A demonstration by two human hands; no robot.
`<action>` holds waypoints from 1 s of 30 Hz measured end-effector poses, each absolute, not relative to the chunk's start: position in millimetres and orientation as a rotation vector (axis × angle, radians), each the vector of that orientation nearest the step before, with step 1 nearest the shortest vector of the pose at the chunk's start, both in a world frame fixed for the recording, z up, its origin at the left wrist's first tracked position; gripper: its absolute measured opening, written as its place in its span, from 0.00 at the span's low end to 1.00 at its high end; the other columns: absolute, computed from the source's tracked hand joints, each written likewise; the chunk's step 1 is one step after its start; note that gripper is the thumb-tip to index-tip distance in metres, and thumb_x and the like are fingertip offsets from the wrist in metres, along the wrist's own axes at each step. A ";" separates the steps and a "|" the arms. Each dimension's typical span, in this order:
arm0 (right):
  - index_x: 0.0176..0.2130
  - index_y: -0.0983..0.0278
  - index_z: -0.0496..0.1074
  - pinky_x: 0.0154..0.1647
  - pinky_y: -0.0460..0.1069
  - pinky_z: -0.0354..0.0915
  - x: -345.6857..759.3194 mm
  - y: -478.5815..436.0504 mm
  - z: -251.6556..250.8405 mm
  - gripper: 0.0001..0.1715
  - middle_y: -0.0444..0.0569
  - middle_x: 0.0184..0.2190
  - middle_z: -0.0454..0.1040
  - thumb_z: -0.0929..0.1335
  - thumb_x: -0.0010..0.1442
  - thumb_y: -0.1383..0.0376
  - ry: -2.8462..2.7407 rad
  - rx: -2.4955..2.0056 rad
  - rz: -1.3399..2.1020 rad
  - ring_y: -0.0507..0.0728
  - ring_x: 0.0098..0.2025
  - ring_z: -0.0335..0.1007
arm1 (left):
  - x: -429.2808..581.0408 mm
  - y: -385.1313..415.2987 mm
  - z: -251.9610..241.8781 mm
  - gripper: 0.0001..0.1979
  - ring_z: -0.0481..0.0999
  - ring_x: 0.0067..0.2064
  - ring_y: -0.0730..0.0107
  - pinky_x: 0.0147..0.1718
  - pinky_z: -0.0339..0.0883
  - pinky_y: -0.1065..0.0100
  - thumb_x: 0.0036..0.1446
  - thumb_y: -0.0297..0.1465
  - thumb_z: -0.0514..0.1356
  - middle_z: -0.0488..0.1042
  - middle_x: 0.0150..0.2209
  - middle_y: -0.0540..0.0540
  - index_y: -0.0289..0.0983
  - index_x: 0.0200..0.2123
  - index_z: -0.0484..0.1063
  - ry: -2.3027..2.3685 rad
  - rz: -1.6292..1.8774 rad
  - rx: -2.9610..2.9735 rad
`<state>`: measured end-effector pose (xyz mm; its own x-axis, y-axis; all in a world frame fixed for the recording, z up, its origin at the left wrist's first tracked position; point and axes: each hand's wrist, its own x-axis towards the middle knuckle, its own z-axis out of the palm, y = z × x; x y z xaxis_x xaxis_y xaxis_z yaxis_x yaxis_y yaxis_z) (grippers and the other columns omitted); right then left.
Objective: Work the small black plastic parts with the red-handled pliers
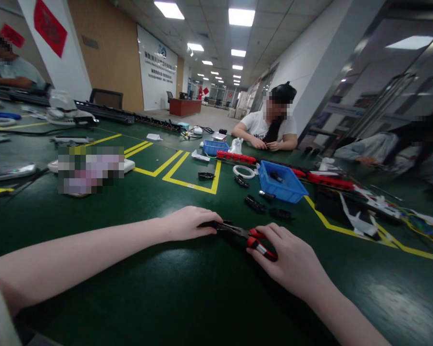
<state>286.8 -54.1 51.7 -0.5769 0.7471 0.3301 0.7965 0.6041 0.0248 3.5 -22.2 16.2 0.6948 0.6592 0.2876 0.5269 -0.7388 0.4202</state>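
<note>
My right hand [286, 257] is closed round the red handles of a pair of pliers [246, 235] lying low over the green table [187, 298]. The pliers' dark jaws point left toward my left hand [187, 222]. That hand is closed on a small black part [222, 224] at the jaws' tip; most of the part is hidden under the fingers. Both forearms rest across the table's near side.
Several small black parts [256, 204] lie just beyond my hands, beside a blue bin [281, 185]. A red strip [236, 157], a white tape ring [243, 171] and a second blue bin [214, 146] sit farther back. A person in white sits across the table; others sit at left and right.
</note>
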 end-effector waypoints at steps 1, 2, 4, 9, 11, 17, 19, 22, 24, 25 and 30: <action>0.45 0.62 0.71 0.35 0.53 0.71 287.0 -54.5 52.4 0.20 0.52 0.41 0.76 0.65 0.60 0.52 -2.547 -1.267 -0.236 0.59 0.39 0.74 | 3.7 -22.2 16.0 0.15 0.77 0.47 0.64 0.44 0.70 0.67 0.64 0.34 0.59 0.76 0.49 0.45 0.40 0.53 0.68 0.941 0.613 2.599; 0.45 0.62 0.72 0.34 0.53 0.71 287.1 -54.8 53.1 0.20 0.52 0.40 0.76 0.65 0.60 0.52 -2.549 -1.277 -0.225 0.59 0.38 0.75 | 3.8 -22.2 15.9 0.15 0.78 0.47 0.64 0.44 0.70 0.67 0.64 0.34 0.59 0.76 0.49 0.45 0.40 0.53 0.68 0.946 0.616 2.597; 0.45 0.61 0.72 0.34 0.52 0.71 287.7 -55.5 54.7 0.20 0.51 0.40 0.76 0.65 0.60 0.52 -2.550 -1.284 -0.207 0.58 0.38 0.75 | 4.0 -22.3 15.5 0.14 0.78 0.46 0.65 0.44 0.70 0.67 0.63 0.33 0.59 0.76 0.49 0.45 0.40 0.52 0.68 0.955 0.625 2.588; 0.44 0.60 0.73 0.33 0.52 0.69 288.9 -56.2 59.3 0.19 0.50 0.38 0.77 0.66 0.59 0.51 -2.558 -1.272 -0.259 0.58 0.36 0.75 | 3.8 -22.5 14.6 0.14 0.78 0.46 0.65 0.44 0.70 0.67 0.62 0.32 0.60 0.77 0.48 0.45 0.39 0.51 0.69 0.960 0.644 2.575; 0.44 0.61 0.73 0.34 0.52 0.68 288.9 -56.2 60.4 0.19 0.50 0.38 0.77 0.67 0.58 0.51 -2.567 -1.272 -0.304 0.57 0.35 0.74 | 3.8 -22.4 14.7 0.14 0.78 0.46 0.65 0.44 0.70 0.67 0.62 0.32 0.61 0.77 0.48 0.45 0.39 0.50 0.70 0.957 0.645 2.578; 0.44 0.63 0.73 0.39 0.54 0.64 286.8 -57.9 60.0 0.19 0.52 0.39 0.77 0.67 0.58 0.54 -2.595 -1.199 -0.425 0.59 0.37 0.73 | 4.4 -22.9 17.1 0.14 0.78 0.46 0.65 0.44 0.71 0.67 0.62 0.31 0.61 0.77 0.48 0.45 0.39 0.51 0.70 0.970 0.626 2.562; 0.44 0.63 0.73 0.40 0.55 0.63 285.8 -59.1 59.1 0.19 0.52 0.39 0.77 0.68 0.58 0.54 -2.601 -1.178 -0.453 0.59 0.37 0.73 | 4.3 -22.8 17.4 0.14 0.79 0.45 0.65 0.43 0.70 0.67 0.62 0.31 0.60 0.77 0.47 0.45 0.39 0.51 0.70 0.958 0.633 2.558; 0.44 0.63 0.73 0.40 0.55 0.63 285.1 -59.9 57.7 0.19 0.52 0.39 0.77 0.67 0.58 0.54 -2.604 -1.168 -0.459 0.59 0.38 0.73 | 4.0 -22.5 16.9 0.14 0.78 0.45 0.65 0.43 0.70 0.67 0.62 0.32 0.60 0.77 0.47 0.45 0.39 0.51 0.70 0.945 0.639 2.555; 0.45 0.63 0.73 0.40 0.55 0.63 285.6 -59.3 56.6 0.20 0.53 0.40 0.77 0.67 0.59 0.53 -2.587 -1.176 -0.455 0.60 0.39 0.73 | 3.9 -22.5 16.9 0.14 0.78 0.45 0.65 0.43 0.70 0.66 0.62 0.32 0.61 0.76 0.47 0.45 0.39 0.50 0.69 0.946 0.635 2.550; 0.46 0.63 0.73 0.40 0.55 0.64 286.0 -58.7 56.0 0.20 0.53 0.41 0.77 0.66 0.59 0.53 -2.575 -1.185 -0.451 0.60 0.39 0.73 | 3.9 -22.6 17.0 0.14 0.78 0.46 0.65 0.44 0.70 0.66 0.62 0.32 0.61 0.76 0.47 0.45 0.39 0.50 0.69 0.950 0.631 2.546; 0.46 0.63 0.72 0.39 0.54 0.65 285.8 -57.8 53.9 0.21 0.54 0.42 0.76 0.66 0.60 0.52 -2.548 -1.226 -0.412 0.60 0.40 0.73 | 4.3 -23.0 18.5 0.13 0.76 0.47 0.64 0.45 0.70 0.64 0.61 0.31 0.61 0.75 0.48 0.44 0.39 0.50 0.69 0.971 0.613 2.530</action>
<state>285.8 -57.8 53.9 -0.5992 0.7093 0.3713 0.7901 0.5986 0.1317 4.3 -23.0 18.5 0.6697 0.6939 0.2647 0.5371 -0.6987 0.4726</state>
